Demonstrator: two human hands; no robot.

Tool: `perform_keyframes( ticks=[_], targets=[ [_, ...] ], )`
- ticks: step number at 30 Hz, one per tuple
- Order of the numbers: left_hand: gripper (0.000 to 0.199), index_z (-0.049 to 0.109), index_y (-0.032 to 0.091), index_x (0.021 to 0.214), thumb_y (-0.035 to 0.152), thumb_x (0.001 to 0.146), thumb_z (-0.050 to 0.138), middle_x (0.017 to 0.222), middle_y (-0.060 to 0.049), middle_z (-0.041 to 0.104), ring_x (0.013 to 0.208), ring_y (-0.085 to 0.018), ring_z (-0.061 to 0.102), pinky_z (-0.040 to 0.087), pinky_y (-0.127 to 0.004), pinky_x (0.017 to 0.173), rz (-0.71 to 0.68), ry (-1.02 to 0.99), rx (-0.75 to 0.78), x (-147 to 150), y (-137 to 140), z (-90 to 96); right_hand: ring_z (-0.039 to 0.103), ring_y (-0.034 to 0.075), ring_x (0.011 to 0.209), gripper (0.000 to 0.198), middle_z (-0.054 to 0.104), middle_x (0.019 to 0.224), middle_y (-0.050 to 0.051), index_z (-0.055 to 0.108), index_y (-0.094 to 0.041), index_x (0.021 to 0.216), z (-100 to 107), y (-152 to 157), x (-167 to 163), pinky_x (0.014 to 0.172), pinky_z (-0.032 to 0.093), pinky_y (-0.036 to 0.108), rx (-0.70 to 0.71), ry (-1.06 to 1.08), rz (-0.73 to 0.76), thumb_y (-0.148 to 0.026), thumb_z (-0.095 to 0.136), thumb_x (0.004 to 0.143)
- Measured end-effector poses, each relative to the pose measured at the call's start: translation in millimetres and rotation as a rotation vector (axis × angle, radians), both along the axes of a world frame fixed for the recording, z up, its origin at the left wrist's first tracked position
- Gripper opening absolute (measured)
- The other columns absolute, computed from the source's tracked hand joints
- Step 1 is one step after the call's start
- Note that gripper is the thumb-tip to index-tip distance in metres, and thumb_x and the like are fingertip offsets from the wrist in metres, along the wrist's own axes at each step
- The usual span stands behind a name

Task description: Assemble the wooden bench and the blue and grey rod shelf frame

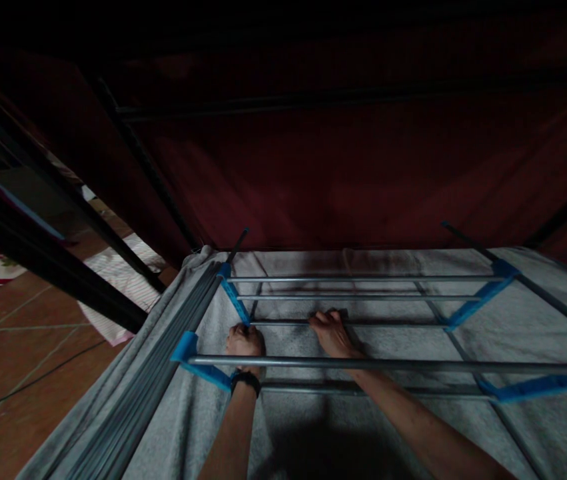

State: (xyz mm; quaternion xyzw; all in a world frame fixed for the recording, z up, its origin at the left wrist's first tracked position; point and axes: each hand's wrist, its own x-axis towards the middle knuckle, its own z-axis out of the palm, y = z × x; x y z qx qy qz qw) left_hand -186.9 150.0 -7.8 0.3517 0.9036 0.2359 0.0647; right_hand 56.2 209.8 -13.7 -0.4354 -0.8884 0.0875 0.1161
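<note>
A partly assembled rack of grey metal tubes and blue plastic connectors lies on a grey cloth. My left hand (244,343), with a dark band on the wrist, is closed at the left end of a metal tube (283,323), where it meets a blue connector (236,301). My right hand (332,333) reaches under the near thick tube (413,365), its fingers curled around that same metal tube further right. More blue connectors (478,303) join the tubes at the right side. The left fingertips are partly hidden.
A bundle of grey tubes (153,380) lies along the left of the grey cloth (388,440). Behind stands a dark red fabric panel (313,180) with black bars. At left are a black post (63,267), a tiled floor (28,373) and a striped cloth (118,287).
</note>
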Motion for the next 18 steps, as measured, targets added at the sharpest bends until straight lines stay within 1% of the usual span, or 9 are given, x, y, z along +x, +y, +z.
perform_keyframes(
  ticks=[4, 8, 12, 15, 18],
  targets=[
    [0.034, 0.068, 0.015, 0.112, 0.034, 0.095, 0.046, 0.119, -0.017, 0.066, 0.109, -0.031, 0.061, 0.045, -0.04, 0.087, -0.011, 0.008, 0.001, -0.8, -0.1, -1.8, 0.057, 0.021, 0.099, 0.021, 0.068, 0.106, 0.004, 0.07, -0.025, 0.102, 3.6, -3.0, -0.1, 0.09, 0.036, 0.034, 0.008, 0.016, -0.008, -0.02, 0.05, 0.099],
    [0.035, 0.068, 0.016, 0.112, 0.037, 0.095, 0.046, 0.119, -0.018, 0.066, 0.109, -0.032, 0.061, 0.045, -0.04, 0.087, -0.004, 0.017, 0.0, -2.7, 1.0, -5.5, 0.058, 0.021, 0.1, 0.019, 0.069, 0.105, 0.005, 0.071, -0.024, 0.101, 2.1, -2.6, -1.4, 0.091, 0.037, 0.034, 0.009, 0.047, -0.029, -0.024, 0.053, 0.099],
    [0.036, 0.069, 0.014, 0.109, 0.037, 0.093, 0.047, 0.12, -0.018, 0.066, 0.107, -0.032, 0.062, 0.046, -0.041, 0.085, 0.004, 0.025, -0.009, -3.8, 2.8, -6.1, 0.06, 0.02, 0.098, 0.018, 0.07, 0.103, 0.005, 0.072, -0.023, 0.101, -1.5, -0.9, -3.1, 0.094, 0.036, 0.037, 0.007, 0.07, -0.028, -0.024, 0.054, 0.099],
    [0.039, 0.069, 0.011, 0.109, 0.038, 0.093, 0.045, 0.12, -0.021, 0.066, 0.106, -0.033, 0.062, 0.046, -0.043, 0.084, -0.011, 0.018, -0.015, -3.3, 2.1, -3.4, 0.06, 0.02, 0.099, 0.021, 0.07, 0.103, 0.006, 0.073, -0.022, 0.101, 0.0, -1.8, -3.7, 0.095, 0.036, 0.037, 0.019, 0.085, -0.036, -0.021, 0.052, 0.1],
    [0.044, 0.067, 0.01, 0.111, 0.04, 0.093, 0.042, 0.121, -0.024, 0.064, 0.105, -0.037, 0.062, 0.046, -0.045, 0.082, -0.041, 0.02, 0.0, -5.7, 1.1, -6.2, 0.06, 0.018, 0.099, 0.02, 0.069, 0.104, 0.003, 0.072, -0.023, 0.103, 4.2, -2.5, -3.4, 0.095, 0.037, 0.036, 0.036, 0.072, -0.036, -0.025, 0.052, 0.101]
  ],
)
